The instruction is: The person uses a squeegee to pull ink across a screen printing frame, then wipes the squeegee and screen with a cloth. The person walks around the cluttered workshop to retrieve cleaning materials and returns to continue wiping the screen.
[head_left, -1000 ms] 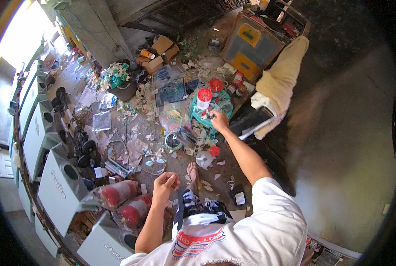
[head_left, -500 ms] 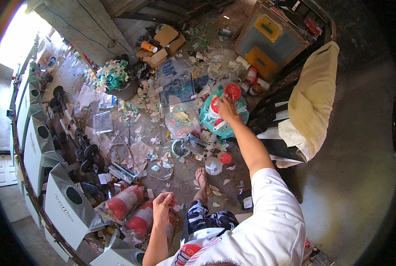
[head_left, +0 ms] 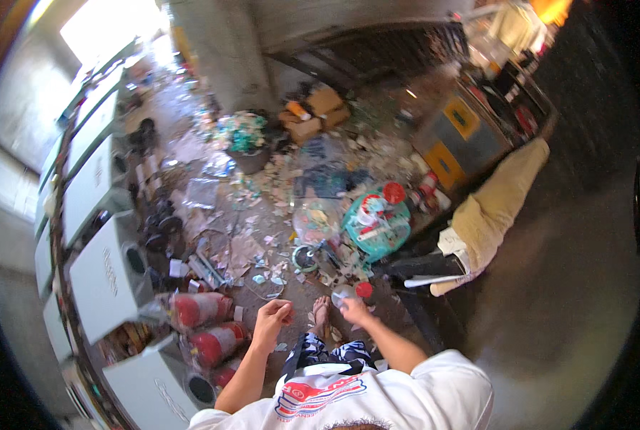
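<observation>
My left hand is raised above the floor, fingers closed in a pinch on something too small to make out. My right hand is lowered beside it, in front of a translucent round container; its blurred fingers hide whether it grips anything. A red lid lies beside that container. Farther forward, a teal tub holds a red-and-white jar, a red-topped jar and scraps. My bare foot shows below my hands.
Grey casings line the left, with bagged red cylinders beside them. Scraps and plastic sheets cover the floor, around a bucket and cardboard boxes. A framed box and cloth-covered black object stand at right.
My right hand has drawn back from the jar in the teal tub toward my body. My left hand stays low on the left. The view has shifted, with some blur.
</observation>
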### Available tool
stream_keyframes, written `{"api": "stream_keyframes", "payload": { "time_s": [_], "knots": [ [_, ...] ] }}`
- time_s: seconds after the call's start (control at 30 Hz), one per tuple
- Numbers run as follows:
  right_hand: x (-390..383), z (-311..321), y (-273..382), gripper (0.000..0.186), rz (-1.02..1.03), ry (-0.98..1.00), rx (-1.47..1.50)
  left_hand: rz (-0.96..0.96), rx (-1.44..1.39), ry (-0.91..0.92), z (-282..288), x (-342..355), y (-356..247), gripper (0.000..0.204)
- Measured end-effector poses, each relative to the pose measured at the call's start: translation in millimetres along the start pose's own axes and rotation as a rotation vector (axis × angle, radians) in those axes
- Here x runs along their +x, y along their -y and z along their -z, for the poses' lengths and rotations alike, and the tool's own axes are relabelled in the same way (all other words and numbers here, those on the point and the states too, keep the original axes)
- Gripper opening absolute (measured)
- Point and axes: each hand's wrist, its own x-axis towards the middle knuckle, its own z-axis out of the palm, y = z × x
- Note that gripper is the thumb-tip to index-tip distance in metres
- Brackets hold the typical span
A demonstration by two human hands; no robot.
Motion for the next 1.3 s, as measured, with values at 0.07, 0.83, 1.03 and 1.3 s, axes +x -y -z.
{"api": "stream_keyframes", "payload": {
  "time_s": [0.07, 0.83, 1.03, 1.3],
  "knots": [
    [-43, -26, 19, 0.047, -0.063, 0.045, 0.063, -0.095, -0.046, -0.016, 6, -41, 10, 0.019],
    [-303, -220, 219, 0.034, 0.724, 0.813, -0.206, -0.239, -0.777, -1.069, 66, -573, 371, 0.016],
    [-446, -366, 322, 0.032, 0.813, 1.17, -0.195, -0.298, -0.803, -1.431, 102, -699, 471, 0.019],
    [-605, -520, 372, 0.03, 0.987, 1.464, -0.397, -0.409, -1.014, -1.833, 153, -862, 569, 0.014]
  ]
}}
